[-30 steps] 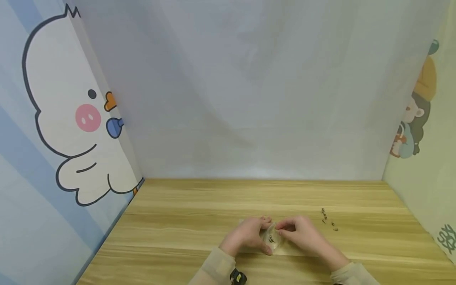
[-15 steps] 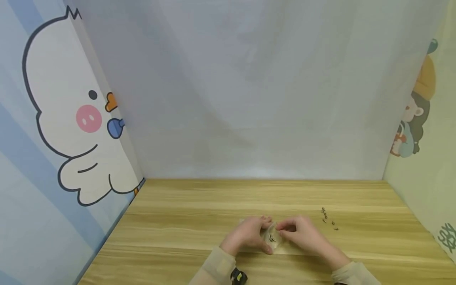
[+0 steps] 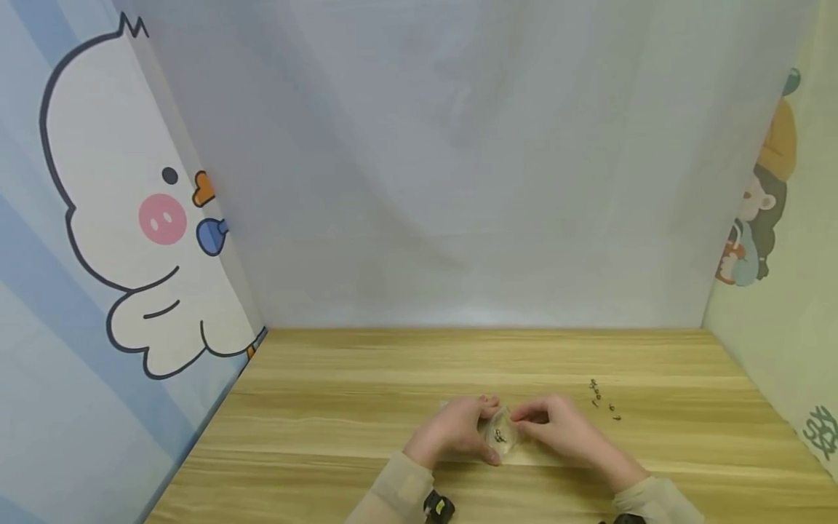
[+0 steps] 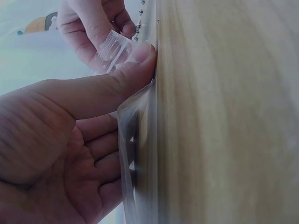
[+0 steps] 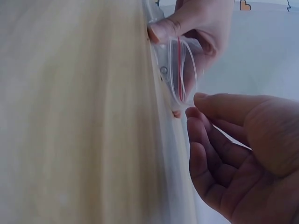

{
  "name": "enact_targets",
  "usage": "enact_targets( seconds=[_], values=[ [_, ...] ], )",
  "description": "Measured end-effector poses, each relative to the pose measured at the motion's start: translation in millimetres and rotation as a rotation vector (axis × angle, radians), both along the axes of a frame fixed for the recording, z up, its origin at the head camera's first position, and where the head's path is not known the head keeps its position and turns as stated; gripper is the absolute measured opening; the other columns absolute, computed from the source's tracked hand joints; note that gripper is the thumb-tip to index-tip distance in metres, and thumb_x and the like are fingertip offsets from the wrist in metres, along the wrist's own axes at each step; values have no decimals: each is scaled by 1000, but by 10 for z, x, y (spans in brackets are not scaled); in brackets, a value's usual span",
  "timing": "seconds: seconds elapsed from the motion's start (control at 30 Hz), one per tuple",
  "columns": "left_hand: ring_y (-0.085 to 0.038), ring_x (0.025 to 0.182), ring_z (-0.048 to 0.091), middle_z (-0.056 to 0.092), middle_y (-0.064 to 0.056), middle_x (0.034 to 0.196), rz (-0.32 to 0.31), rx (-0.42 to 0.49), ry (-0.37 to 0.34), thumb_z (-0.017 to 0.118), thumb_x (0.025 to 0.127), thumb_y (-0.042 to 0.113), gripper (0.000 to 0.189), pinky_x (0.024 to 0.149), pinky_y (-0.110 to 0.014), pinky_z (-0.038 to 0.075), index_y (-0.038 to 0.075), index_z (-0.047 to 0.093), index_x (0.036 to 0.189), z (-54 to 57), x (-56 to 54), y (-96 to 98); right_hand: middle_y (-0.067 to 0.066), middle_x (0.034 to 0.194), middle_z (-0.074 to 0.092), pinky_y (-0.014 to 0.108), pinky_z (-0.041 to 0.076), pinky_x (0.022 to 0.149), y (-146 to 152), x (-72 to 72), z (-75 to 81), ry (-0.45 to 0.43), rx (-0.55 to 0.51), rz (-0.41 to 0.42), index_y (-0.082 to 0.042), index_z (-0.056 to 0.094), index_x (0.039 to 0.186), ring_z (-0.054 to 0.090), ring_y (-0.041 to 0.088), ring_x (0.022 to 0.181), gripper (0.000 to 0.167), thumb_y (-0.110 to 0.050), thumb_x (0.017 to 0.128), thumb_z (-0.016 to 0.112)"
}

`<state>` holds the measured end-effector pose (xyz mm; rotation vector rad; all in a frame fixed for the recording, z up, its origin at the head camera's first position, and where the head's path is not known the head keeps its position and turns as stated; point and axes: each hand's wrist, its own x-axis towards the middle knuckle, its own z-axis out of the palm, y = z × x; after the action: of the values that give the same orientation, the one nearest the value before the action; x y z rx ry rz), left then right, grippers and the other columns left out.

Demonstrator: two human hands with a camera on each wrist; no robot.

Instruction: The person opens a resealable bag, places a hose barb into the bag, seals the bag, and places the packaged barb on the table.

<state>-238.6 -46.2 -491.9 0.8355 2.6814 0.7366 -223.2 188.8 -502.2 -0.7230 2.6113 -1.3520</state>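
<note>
Plastic bag (image 3: 508,444), lower centre of frame!
Our left hand (image 3: 457,431) grips its side; our right hand (image 3: 561,431) pinches its edge.

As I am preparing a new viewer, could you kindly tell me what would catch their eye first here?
Probably the white cartoon bird on the left wall in the head view. Next, low in the middle, the left hand holding a clear plastic bag while the right hand pinches its edge. Small metal pieces lie on the table further right.
</note>
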Motion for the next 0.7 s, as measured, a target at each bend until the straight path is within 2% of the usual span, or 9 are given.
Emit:
enact_targets(
  seconds=[0.27,0.5,0.7],
  values=[
    [-22,150,47,56,-4,158,-1,6,12,102,69,25,84,126,-35,35,8,68,143,16,24,-1,2,106,79,25,60,79,152,-24,37,-19,22,29,-4,80,114,72,10,93,20,-18,100,76],
    [-21,150,47,55,-2,158,18,1,13,102,68,25,86,126,-34,34,10,67,145,-3,20,10,5,109,79,25,60,79,389,6,80,20,48,0,-4,80,114,71,8,94,19,-16,99,77],
    [-20,151,45,55,-1,159,33,11,-3,102,68,23,85,126,-34,33,9,67,145,-6,16,3,7,112,78,25,61,79,643,34,77,-9,52,-21,-2,78,117,71,7,96,22,-16,101,75]
  ],
)
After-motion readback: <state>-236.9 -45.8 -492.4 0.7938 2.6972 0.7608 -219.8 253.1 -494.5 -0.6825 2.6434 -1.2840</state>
